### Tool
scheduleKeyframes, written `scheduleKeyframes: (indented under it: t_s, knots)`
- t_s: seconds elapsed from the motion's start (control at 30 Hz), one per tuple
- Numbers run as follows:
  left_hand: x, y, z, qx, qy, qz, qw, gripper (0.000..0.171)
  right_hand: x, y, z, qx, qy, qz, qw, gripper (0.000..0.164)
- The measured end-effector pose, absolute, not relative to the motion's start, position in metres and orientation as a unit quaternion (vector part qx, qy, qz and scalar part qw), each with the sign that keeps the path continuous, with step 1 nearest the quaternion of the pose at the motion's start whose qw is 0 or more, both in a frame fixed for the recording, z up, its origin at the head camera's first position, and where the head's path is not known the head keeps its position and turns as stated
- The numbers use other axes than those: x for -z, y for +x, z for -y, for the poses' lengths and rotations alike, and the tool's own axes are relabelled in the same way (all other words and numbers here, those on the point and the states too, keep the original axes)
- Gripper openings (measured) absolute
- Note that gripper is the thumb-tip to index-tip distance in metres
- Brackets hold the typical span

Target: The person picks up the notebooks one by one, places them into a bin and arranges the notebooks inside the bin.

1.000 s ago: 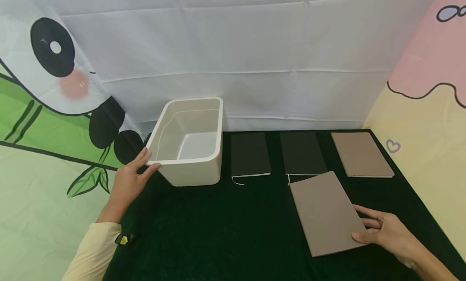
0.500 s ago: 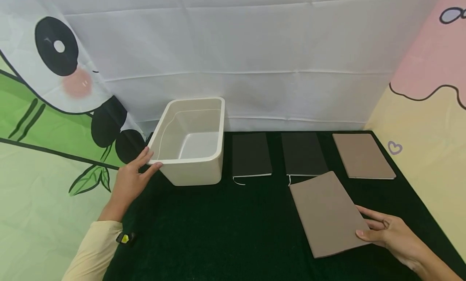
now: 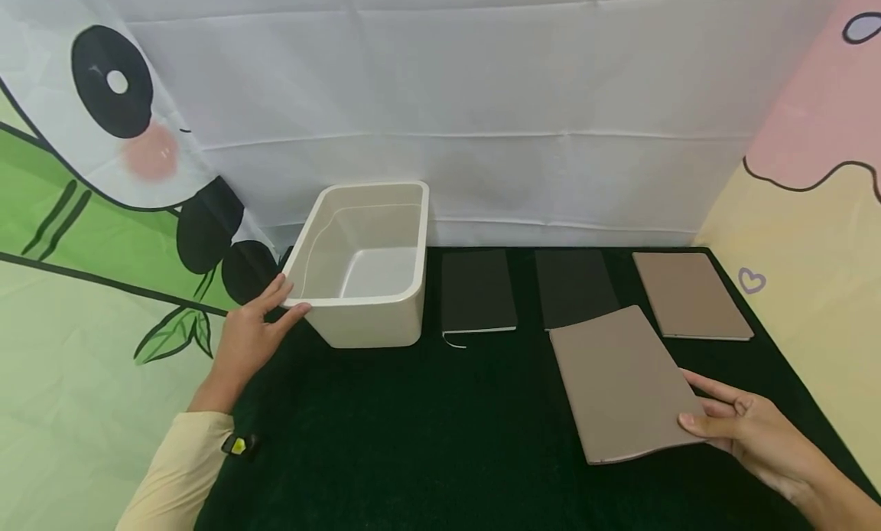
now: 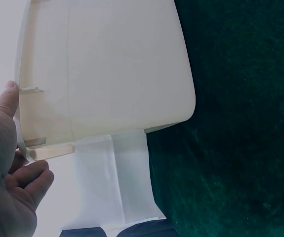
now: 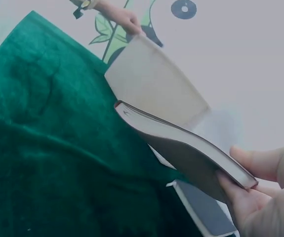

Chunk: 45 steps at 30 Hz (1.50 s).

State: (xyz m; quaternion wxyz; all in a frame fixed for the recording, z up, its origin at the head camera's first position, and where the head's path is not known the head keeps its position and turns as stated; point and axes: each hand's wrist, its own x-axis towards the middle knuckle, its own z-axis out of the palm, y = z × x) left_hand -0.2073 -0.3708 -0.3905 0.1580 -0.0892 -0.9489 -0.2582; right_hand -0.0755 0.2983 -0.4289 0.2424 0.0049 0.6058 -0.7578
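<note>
My right hand (image 3: 757, 435) pinches a taupe soft-cover notebook (image 3: 626, 389) by its right edge, thumb on top and fingers beneath. In the right wrist view the notebook (image 5: 181, 143) bends slightly and is held above the green cloth. At the left, my left hand (image 3: 251, 336) grips the near left corner of the rim of a cream plastic bin (image 3: 375, 322), whose visible inside holds nothing. The left wrist view shows the thumb and fingers of the left hand (image 4: 13, 168) at the rim, beside the bin's wall (image 4: 117, 64).
Behind the held notebook lie two black notebooks (image 3: 478, 290) (image 3: 571, 286) and another taupe notebook (image 3: 691, 294), in a row on the dark green cloth (image 3: 427, 431). A white fabric backdrop (image 3: 482, 95) stands behind, with printed cloth sheets on both sides.
The taupe notebook in my right hand has risen slightly and moved a little away from me, now covering the second black notebook's ribbon. My left hand stays on the bin's rim.
</note>
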Motion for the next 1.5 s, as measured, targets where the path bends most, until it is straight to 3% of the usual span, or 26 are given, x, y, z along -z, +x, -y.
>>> scheduleKeyframes:
  t_s: [0.33,0.63,0.87,1.37,1.5]
  knots:
    - [0.388,-0.207,0.368,0.262,-0.091,0.944,0.177,0.066,0.399,-0.089,-0.289,0.746,0.009,-0.636,0.198,0.059]
    - [0.39,-0.21,0.371,0.261,-0.098,0.943,0.184,0.066,0.378,-0.104,-0.275,0.77,-0.06,-0.597,0.217,0.058]
    - [0.388,-0.211,0.372,0.251,-0.099,0.942,0.202,0.063,0.361,-0.119,-0.263,0.741,-0.023,-0.637,0.21,0.058]
    - [0.385,-0.211,0.375,0.26,-0.095,0.942,0.19,0.066,0.323,-0.158,-0.218,0.8,-0.104,-0.55,0.214,0.057]
    - [0.383,-0.211,0.376,0.263,-0.092,0.943,0.182,0.067,0.313,-0.17,-0.201,0.809,-0.1,-0.537,0.216,0.074]
